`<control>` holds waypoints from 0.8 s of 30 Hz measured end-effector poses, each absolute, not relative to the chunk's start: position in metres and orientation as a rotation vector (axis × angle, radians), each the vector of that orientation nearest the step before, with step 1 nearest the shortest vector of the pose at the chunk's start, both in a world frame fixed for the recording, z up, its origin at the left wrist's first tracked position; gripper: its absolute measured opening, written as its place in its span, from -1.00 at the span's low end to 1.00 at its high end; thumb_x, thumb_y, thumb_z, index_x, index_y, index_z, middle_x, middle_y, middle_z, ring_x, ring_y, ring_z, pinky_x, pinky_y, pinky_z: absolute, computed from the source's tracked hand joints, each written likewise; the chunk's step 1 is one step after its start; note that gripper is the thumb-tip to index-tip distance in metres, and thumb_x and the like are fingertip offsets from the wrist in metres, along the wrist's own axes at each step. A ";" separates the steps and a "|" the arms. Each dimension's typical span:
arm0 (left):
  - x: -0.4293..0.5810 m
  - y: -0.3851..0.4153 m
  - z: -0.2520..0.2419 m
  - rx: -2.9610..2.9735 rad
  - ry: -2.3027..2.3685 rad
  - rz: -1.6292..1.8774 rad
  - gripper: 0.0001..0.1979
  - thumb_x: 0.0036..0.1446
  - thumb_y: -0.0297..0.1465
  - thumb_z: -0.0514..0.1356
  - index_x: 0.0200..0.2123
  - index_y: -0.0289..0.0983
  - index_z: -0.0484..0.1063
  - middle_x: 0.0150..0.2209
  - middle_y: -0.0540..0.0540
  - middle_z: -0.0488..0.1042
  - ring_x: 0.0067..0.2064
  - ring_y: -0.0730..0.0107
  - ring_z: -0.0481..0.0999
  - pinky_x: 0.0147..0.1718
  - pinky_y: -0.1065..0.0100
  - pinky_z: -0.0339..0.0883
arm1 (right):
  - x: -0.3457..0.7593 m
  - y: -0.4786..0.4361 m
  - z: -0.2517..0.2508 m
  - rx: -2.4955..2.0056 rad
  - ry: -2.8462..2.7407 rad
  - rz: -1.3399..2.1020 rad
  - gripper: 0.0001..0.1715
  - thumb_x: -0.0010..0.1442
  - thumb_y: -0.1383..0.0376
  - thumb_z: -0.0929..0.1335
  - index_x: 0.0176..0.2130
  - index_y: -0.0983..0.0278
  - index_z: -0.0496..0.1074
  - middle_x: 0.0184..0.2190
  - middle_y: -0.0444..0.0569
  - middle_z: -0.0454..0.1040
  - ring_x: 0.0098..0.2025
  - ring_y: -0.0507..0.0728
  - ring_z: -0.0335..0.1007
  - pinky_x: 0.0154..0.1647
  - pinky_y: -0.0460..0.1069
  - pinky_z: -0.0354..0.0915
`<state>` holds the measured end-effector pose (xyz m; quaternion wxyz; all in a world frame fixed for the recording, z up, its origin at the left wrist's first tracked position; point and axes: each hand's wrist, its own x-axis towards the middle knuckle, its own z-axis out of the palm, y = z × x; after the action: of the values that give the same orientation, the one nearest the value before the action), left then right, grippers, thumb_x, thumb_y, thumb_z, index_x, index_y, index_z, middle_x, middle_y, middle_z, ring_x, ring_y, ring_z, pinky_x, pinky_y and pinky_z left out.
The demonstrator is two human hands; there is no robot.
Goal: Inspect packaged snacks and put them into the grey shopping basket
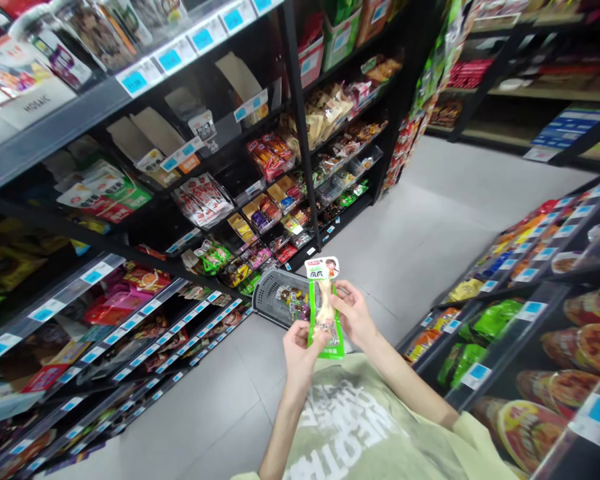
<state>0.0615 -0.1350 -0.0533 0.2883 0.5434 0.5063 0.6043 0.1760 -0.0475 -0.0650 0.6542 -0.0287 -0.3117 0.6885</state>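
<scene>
I hold a green-edged snack packet (325,307) with a white header card upright in front of me. My left hand (300,350) pinches its lower left edge with closed fingers. My right hand (355,317) grips its right side, fingers curled round the packet. Behind the packet, on the floor, sits a grey shopping basket (267,293) with several small items in it.
Black shelves (190,193) full of snack packets and blue price tags line the left side. Another shelf unit (530,287) with bowls and packets stands on the right. A grey tiled aisle floor (430,227) runs ahead between them.
</scene>
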 end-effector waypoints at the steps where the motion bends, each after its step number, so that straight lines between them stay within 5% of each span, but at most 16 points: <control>1: 0.062 -0.135 -0.054 1.461 1.359 1.610 -0.65 -0.13 -0.28 0.49 -0.40 -0.30 0.42 -0.43 -0.03 0.53 -0.39 0.42 0.45 -0.36 0.45 0.29 | 0.177 -0.047 -0.065 -0.076 -0.697 1.546 -0.57 -0.08 0.18 0.62 -0.25 0.15 0.44 -0.34 -0.14 0.55 -0.38 0.06 0.43 -0.35 -0.07 0.36; 7: 0.058 -0.130 -0.055 1.372 1.312 1.633 -0.67 0.03 -0.17 0.41 -0.35 -0.31 0.47 -0.46 -0.04 0.53 -0.44 0.44 0.45 -0.38 0.44 0.28 | 0.177 -0.042 -0.062 -0.148 -0.657 1.512 -0.60 -0.15 0.12 0.63 -0.36 0.17 0.50 -0.38 -0.13 0.56 -0.39 0.08 0.43 -0.33 -0.04 0.37; 24: 0.050 -0.134 -0.063 1.162 1.102 1.550 -0.63 -0.02 -0.16 0.45 -0.32 -0.33 0.51 -0.48 -0.03 0.51 -0.47 0.53 0.39 -0.42 0.50 0.22 | 0.180 -0.058 -0.060 -0.052 -0.746 1.515 -0.75 -0.11 0.18 0.61 -0.39 0.14 0.59 -0.35 -0.12 0.55 -0.38 0.08 0.42 -0.31 -0.03 0.35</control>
<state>0.0503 -0.1340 -0.0632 0.4406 0.4680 0.4440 0.6242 0.1802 -0.0576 -0.0595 0.6641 -0.0231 -0.3301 0.6704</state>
